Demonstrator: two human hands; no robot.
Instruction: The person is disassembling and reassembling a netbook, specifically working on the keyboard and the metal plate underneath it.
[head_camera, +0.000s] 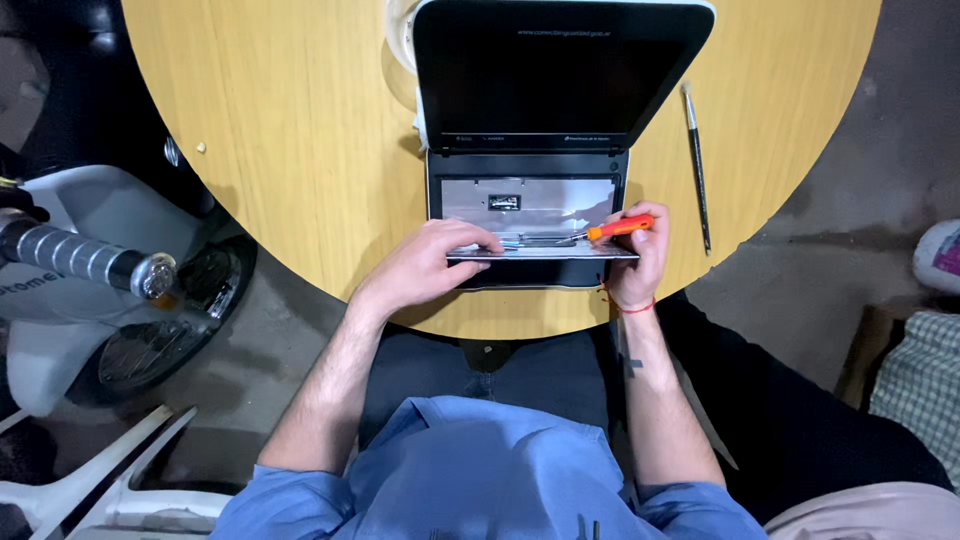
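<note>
On the round wooden table (290, 130), the left hand (435, 262) steadies an opened laptop (535, 190) while the right hand (640, 255) grips an orange-handled screwdriver (610, 230); a thin brush (697, 165) lies nearby.

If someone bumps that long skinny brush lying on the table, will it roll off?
Probably it would roll: the brush looks thin and round, lying flat on the smooth wooden table. It lies fairly near the round table's edge, so a hard nudge might send it off. It looks light, so even a small bump should move it.

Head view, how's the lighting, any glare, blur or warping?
Head view: even, soft light; table bright, floor dim. Mild glare on the laptop metal plate; screen dark. Wide-lens bending at the edges. Left hand, right hand and screwdriver sharp.
</note>
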